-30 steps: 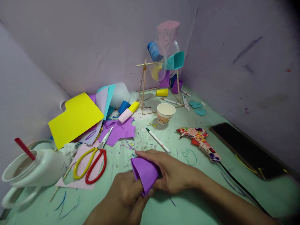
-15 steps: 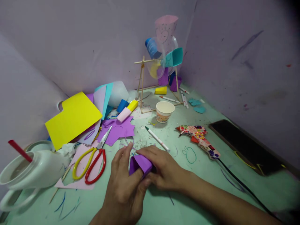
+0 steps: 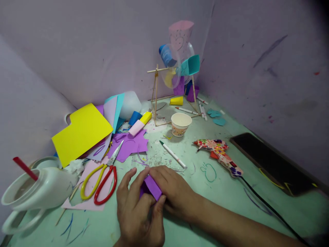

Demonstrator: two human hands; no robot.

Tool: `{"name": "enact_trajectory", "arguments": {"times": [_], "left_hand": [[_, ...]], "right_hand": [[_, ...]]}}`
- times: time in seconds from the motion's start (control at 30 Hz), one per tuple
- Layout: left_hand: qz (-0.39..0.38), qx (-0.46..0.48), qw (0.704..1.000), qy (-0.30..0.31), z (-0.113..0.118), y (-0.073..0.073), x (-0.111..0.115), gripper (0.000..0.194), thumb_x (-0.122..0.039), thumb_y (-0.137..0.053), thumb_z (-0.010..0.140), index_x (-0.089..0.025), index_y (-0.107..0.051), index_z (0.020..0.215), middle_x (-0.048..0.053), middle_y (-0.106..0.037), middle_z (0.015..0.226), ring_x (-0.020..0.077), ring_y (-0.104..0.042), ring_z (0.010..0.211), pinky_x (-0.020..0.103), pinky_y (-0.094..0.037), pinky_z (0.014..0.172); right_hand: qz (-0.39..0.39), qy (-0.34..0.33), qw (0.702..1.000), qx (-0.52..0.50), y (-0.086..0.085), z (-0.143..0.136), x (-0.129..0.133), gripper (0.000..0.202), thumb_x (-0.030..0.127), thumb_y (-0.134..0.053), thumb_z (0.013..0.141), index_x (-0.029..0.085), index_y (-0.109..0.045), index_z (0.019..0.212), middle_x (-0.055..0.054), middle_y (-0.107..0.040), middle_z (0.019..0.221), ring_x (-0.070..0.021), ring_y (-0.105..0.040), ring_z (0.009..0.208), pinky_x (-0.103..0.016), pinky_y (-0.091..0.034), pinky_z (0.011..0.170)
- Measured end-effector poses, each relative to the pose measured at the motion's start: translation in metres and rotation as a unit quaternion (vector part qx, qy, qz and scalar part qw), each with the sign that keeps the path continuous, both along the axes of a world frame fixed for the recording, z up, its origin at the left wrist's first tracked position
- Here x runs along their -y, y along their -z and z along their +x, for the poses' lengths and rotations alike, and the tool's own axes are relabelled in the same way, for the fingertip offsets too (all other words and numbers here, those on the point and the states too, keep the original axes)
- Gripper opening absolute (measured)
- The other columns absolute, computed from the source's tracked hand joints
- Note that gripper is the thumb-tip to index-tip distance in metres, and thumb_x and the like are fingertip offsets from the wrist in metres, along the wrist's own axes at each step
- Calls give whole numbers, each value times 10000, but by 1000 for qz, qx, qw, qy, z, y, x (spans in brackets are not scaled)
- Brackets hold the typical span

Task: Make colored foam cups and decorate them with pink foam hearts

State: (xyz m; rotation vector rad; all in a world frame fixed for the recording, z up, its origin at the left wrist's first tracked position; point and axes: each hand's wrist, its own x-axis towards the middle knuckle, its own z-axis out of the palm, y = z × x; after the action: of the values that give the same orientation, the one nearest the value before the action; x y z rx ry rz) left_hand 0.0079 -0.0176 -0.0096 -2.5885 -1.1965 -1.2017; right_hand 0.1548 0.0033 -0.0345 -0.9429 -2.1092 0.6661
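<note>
Between my two hands is a small purple paper cup [image 3: 153, 187], its open end tilted toward the left. My left hand [image 3: 140, 209] pinches the near side, a finger reaching into the opening and the thumb pressing outside. Wrapped round the cup's right side is my right hand [image 3: 176, 192]; its fingers hide much of the cup. Beyond the hands lies a green-tipped white marker [image 3: 172, 154]. Scissors [image 3: 105, 175] with one yellow and one red handle rest to the left on pink paper [image 3: 89, 202].
A paper bowl [image 3: 181, 125] stands before a stick frame [image 3: 156, 92] carrying a wheel of coloured paper cups. On the right are a corded glue gun [image 3: 217, 152] and a phone [image 3: 269, 163]. Left are yellow paper [image 3: 82, 133] and a white pitcher [image 3: 48, 185] with a red straw.
The purple cup has turned in my hands, its opening now facing more to the left. My left hand has shifted slightly down and its fingers have curled differently. The view has tilted a little.
</note>
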Motion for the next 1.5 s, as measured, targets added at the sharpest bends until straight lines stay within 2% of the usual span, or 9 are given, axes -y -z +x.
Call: {"name": "enact_trajectory", "arguments": {"times": [0.13, 0.27, 0.5, 0.73, 0.83, 0.97, 1.17, 1.4, 1.5], "left_hand": [[-33, 65, 997, -32, -2, 2, -3, 215, -181, -649, 727, -214, -472, 844, 128, -495, 1228, 316, -437, 1168, 504, -398, 921], [-18, 42, 999, 1, -4, 5, -10, 155, -113, -590, 739, -205, -533, 851, 131, -477, 1271, 333, -396, 1222, 522, -358, 951], [-46, -12, 996, 72, -12, -1, -19, 220, -17, -554, 730, -188, -546, 869, 155, -477, 1275, 320, -402, 1227, 554, -373, 974], [-15, 11, 1000, 0, -6, 3, -17, 213, -46, -585, 706, -210, -578, 842, 112, -515, 1164, 316, -469, 1094, 563, -425, 905], [-63, 50, 997, -14, -6, 7, -16, 308, -127, -619, 722, -212, -548, 1009, 118, -518, 1148, 302, -501, 1083, 519, -463, 905], [-210, 93, 973, -24, -11, 8, -17, 618, -222, -622, 741, -180, -353, 1296, 159, -511, 1236, 283, -538, 1126, 453, -501, 912], [-229, 109, 966, 43, -14, 2, -21, 413, -284, -613, 773, -224, -498, 1165, 115, -558, 1206, 255, -565, 1113, 397, -512, 908], [-211, 159, 960, 94, -9, 3, -19, 397, -122, -524, 779, -220, -506, 1164, 69, -627, 1082, 171, -612, 993, 278, -509, 870], [-283, 202, 934, 86, -11, 6, -18, 455, -166, -615, 760, -280, -496, 1184, 42, -608, 1153, 184, -595, 1048, 297, -484, 909]], "right_hand": [[-42, 26, 995, -87, 2, 4, 1, 535, 237, -494, 821, 177, -316, 1321, -153, -579, 1158, -270, -557, 1027, -439, -466, 867], [-104, -1, 990, -101, 2, 5, 1, 590, 211, -539, 759, 165, -313, 1302, -138, -604, 1091, -245, -602, 920, -404, -503, 814], [-16, -18, 990, -136, 10, 8, -10, 445, 248, -527, 850, 180, -398, 1271, -166, -498, 1305, -256, -456, 1232, -446, -391, 1010], [-67, 1, 991, -115, 9, 3, -5, 557, 282, -527, 857, 196, -299, 1359, -175, -536, 1288, -265, -556, 1138, -439, -464, 927], [-58, -5, 989, -137, 3, 3, -4, 516, 271, -526, 838, 200, -343, 1315, -162, -569, 1235, -267, -575, 1105, -450, -473, 918], [-49, -40, 981, -185, -6, 7, -5, 521, 199, -540, 802, 239, -381, 1297, -110, -594, 1182, -235, -588, 1073, -412, -495, 904], [-12, -30, 983, -181, -3, 10, -3, 540, 123, -577, 794, 278, -462, 1299, -86, -580, 1260, -239, -405, 1301, -448, -378, 1046], [-44, -15, 971, -233, 11, 7, -3, 569, 127, -624, 793, 326, -499, 1311, -73, -557, 1327, -211, -534, 1204, -366, -433, 1011], [-88, -8, 962, -258, 7, 8, -3, 599, 134, -670, 763, 346, -511, 1300, -57, -577, 1309, -218, -537, 1200, -387, -409, 1032]]}}
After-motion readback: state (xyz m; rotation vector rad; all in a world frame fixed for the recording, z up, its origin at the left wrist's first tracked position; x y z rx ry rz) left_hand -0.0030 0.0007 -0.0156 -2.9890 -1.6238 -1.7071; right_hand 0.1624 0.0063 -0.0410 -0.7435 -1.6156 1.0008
